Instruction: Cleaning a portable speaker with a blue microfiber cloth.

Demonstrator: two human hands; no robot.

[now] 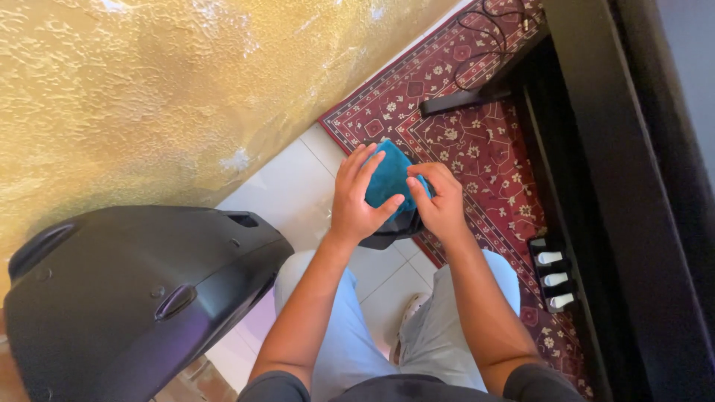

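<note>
A folded teal cloth (389,177) is held in front of me, above my knees. My left hand (357,199) grips its left side, fingers spread over the top and thumb pressing the front. My right hand (441,201) pinches its right edge. A small black object (387,237) shows just beneath the cloth and both hands; what it is cannot be told.
A large black rounded case (141,290) stands at the lower left, against a textured golden wall (149,89). A red patterned rug (484,149) lies on white floor tiles (290,190). A black piano body (633,186) with three pale pedals (555,279) is at the right. A black cable (484,22) trails on the rug.
</note>
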